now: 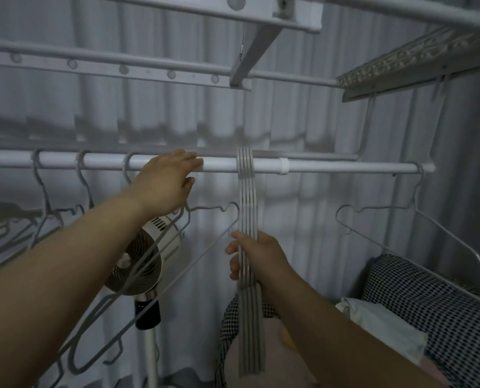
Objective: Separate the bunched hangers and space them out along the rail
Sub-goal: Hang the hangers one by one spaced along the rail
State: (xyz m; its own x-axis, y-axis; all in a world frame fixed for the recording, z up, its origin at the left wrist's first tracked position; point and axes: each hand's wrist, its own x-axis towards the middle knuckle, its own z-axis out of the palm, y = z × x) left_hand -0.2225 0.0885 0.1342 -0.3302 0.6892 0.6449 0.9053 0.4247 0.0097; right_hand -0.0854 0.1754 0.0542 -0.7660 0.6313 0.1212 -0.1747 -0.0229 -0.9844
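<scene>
We work with both hands.
Left hand (167,180) lies flat on white metal rail (331,168); right hand (258,256) grips bunched flat white hangers (248,197).

Single wide-angle view from the person's head, facing forward, close to the rail (331,167), curtain (303,121) right behind.

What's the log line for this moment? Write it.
left hand on rail | right hand grips bunched hangers | separation unfinished
</scene>
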